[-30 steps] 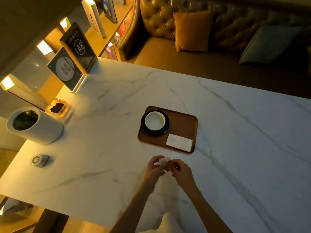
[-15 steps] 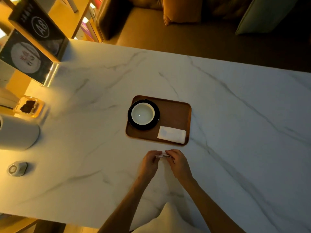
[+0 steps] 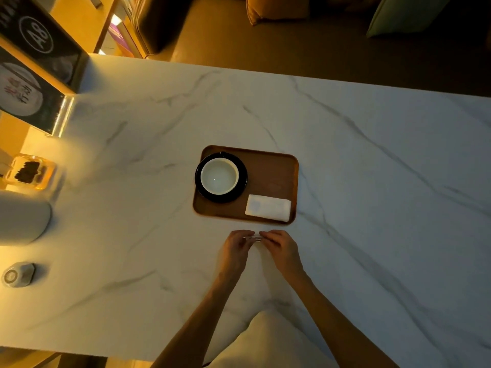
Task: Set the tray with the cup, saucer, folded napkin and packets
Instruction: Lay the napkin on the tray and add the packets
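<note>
Two hands meet just in front of the tray [image 3: 271,171], low over the marble table [image 3: 372,181]. The left hand [image 3: 233,251] and the right hand [image 3: 279,248] each pinch one end of the packets [image 3: 253,237] with curled fingertips. The packets show only as a thin pale strip between the fingers, so their number cannot be told, nor whether they touch the table. They are not yet on the tray; they are just beside its near edge.

On the tray, the cup [image 3: 219,176] sits in the black saucer [image 3: 240,191] at the left part. The folded napkin [image 3: 267,208] lies flat in the near right corner. Bare wood is left behind the napkin, to the right of the saucer.

Several things could probably go wrong from here. The packets are thin and light and are held only at the ends, so if one hand lets go too early they may fan out or slip onto the table. If they are set down too near, they would land on the napkin and may disturb its fold. A hand that reaches over to the bare wood could also brush the cup, which seems to stand loose on the saucer.

The long axis of the packets runs from left to right, about parallel to the near edge of the tray. The napkin lies almost the same way, with its right end turned a little toward the person.
</note>
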The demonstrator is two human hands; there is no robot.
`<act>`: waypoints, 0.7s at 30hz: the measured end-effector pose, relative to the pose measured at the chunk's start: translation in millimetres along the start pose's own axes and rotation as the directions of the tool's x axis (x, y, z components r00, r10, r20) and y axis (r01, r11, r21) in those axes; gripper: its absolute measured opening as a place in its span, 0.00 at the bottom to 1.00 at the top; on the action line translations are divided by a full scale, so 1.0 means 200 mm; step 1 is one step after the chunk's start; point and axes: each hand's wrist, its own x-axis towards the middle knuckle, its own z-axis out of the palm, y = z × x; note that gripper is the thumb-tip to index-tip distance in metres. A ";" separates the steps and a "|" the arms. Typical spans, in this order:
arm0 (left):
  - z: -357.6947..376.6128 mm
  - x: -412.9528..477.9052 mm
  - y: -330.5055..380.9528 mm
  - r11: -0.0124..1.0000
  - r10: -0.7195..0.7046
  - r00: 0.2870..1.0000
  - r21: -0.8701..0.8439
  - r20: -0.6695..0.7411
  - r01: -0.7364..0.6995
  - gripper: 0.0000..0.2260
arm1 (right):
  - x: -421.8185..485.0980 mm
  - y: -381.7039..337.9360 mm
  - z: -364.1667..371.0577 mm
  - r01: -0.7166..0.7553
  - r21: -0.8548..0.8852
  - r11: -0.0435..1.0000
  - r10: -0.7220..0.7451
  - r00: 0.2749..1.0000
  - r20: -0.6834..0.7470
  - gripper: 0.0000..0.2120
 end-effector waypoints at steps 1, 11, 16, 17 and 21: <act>-0.01 0.00 0.00 1.000 -0.009 1.000 -0.013 -0.007 0.009 0.09 | 0.00 0.00 0.00 -0.020 0.016 1.000 0.020 1.000 -0.007 0.13; -0.04 0.02 -0.03 0.986 -0.120 0.993 -0.117 -0.022 0.117 0.09 | 0.02 -0.04 -0.01 -0.141 0.147 0.979 0.144 0.990 -0.012 0.13; -0.02 0.01 -0.01 0.960 -0.205 0.978 -0.201 -0.038 0.193 0.10 | 0.02 -0.04 0.01 -0.166 0.160 0.973 0.169 0.986 -0.003 0.13; -0.02 0.01 -0.01 0.960 -0.205 0.978 -0.201 -0.036 0.194 0.10 | 0.02 -0.04 0.01 -0.168 0.164 0.972 0.172 0.985 -0.006 0.13; -0.02 0.01 0.01 0.973 -0.189 0.981 -0.140 -0.043 0.182 0.09 | 0.03 -0.03 0.02 -0.214 0.203 0.955 0.223 0.975 -0.019 0.13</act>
